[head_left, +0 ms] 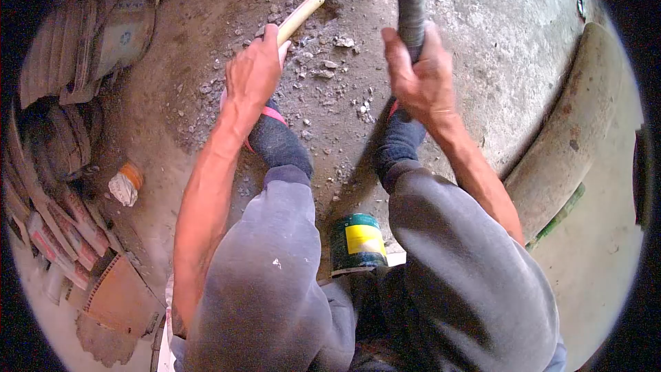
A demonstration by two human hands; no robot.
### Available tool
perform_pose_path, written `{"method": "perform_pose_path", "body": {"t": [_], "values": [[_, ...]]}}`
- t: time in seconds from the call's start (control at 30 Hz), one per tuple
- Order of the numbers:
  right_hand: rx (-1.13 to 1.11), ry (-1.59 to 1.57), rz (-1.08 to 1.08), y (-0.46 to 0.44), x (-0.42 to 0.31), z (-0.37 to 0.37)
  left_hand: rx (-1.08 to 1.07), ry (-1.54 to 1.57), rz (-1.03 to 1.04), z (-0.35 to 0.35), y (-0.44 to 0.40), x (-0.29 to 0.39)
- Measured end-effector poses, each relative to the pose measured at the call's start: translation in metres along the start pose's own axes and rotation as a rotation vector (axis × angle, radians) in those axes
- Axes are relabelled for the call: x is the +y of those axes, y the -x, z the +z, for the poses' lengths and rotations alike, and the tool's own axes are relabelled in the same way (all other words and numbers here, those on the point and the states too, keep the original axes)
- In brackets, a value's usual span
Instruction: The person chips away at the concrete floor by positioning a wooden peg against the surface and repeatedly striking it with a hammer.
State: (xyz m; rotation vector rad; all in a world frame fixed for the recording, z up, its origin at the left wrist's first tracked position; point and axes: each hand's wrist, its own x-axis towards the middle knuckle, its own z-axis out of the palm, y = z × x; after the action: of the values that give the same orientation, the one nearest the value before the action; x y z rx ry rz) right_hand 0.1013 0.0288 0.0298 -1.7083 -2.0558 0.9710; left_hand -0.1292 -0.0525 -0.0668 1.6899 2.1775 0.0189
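Note:
My left hand is closed around a pale wooden handle, whose free end points up and to the right. Whatever lies at its other end is hidden by the hand and leg. A thick dark ribbed bar is gripped in my right hand, which is slightly blurred; the bar runs up out of view. Both hands are held out in front of my feet, over broken grey rubble on the dirty concrete floor.
A green tin with a yellow label stands between my legs. To the right lies a long curved grey piece. Stacked dusty sacks and a brown comb-edged piece are on the left, near an orange-and-white crumpled item.

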Motion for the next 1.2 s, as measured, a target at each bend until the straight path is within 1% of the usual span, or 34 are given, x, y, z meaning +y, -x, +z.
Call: {"method": "perform_pose_path", "body": {"t": [0.03,0.07,0.17,0.2,0.3,0.33,0.4,0.43,0.47,0.5,0.57,0.6,0.63,0.7,0.73,0.83,0.87,0.93,0.97,1.0,1.07,1.1,1.13,1.2], "values": [[0.011,0.033,0.026,0.002,0.005,0.009,-0.007,-0.004,-0.004,-0.001,0.000,0.001],[-0.140,0.135,0.151,0.004,0.011,0.017,-0.009,0.002,-0.002,-0.002,-0.001,0.002],[-0.451,0.201,0.140,-0.017,0.023,0.020,-0.028,0.008,-0.003,-0.005,-0.003,0.003],[-0.440,0.148,0.152,-0.017,0.025,0.014,-0.047,0.002,-0.006,-0.006,-0.004,0.004],[-0.315,0.205,0.276,-0.013,0.004,0.006,-0.063,0.039,-0.018,-0.003,-0.003,0.002],[-0.293,0.096,0.236,-0.009,-0.006,-0.001,-0.053,0.060,-0.023,-0.003,-0.005,0.001],[-0.313,0.083,0.109,-0.011,0.034,0.028,-0.053,0.060,0.003,-0.003,-0.006,0.001],[-0.322,0.073,0.044,-0.018,0.033,0.033,-0.053,0.057,0.016,-0.007,-0.007,0.002],[-0.471,-0.030,0.068,-0.027,0.035,0.031,-0.067,0.056,0.002,-0.009,-0.009,0.002],[-0.446,-0.008,0.101,-0.030,0.037,0.028,-0.091,0.055,-0.010,-0.011,-0.010,0.002],[-0.401,0.046,0.172,-0.033,0.013,0.009,-0.130,0.086,-0.022,-0.017,-0.010,0.004],[-0.454,-0.045,0.254,-0.033,0.004,0.001,-0.135,0.115,-0.024,-0.021,-0.013,0.005],[-0.412,-0.075,0.226,-0.034,0.003,-0.002,-0.133,0.145,-0.028,-0.025,-0.018,0.004],[-0.334,-0.144,0.191,-0.031,0.006,-0.009,-0.194,0.289,0.007,-0.031,-0.022,-0.005],[-0.306,-0.122,0.132,-0.033,0.002,-0.014,-0.220,0.356,0.029,-0.037,-0.025,-0.008],[-0.251,-0.060,0.131,-0.036,-0.017,-0.027,-0.197,0.310,-0.095,-0.054,-0.017,-0.001],[-0.251,-0.051,0.165,-0.036,-0.023,-0.029,-0.187,0.283,-0.085,-0.047,-0.016,-0.004],[-0.202,-0.132,0.094,-0.031,-0.027,-0.023,-0.166,0.229,-0.066,-0.021,-0.011,-0.011],[-0.177,-0.172,0.059,-0.028,-0.025,-0.020,-0.165,0.220,-0.093,-0.015,-0.008,-0.010],[-0.102,-0.173,-0.118,-0.026,-0.015,-0.009,-0.165,0.211,-0.121,-0.010,-0.003,-0.008],[-0.240,0.005,-0.097,-0.026,0.008,0.008,-0.160,0.200,-0.157,-0.004,0.006,0.000],[-0.308,0.093,-0.089,-0.033,0.016,0.014,-0.143,0.199,-0.142,-0.003,0.009,0.001],[-0.480,0.207,-0.082,-0.043,0.015,0.016,-0.131,0.198,-0.131,-0.001,0.013,0.002],[-0.483,0.130,-0.033,-0.040,0.013,0.010,-0.111,0.206,-0.115,0.003,0.018,0.002]]}}
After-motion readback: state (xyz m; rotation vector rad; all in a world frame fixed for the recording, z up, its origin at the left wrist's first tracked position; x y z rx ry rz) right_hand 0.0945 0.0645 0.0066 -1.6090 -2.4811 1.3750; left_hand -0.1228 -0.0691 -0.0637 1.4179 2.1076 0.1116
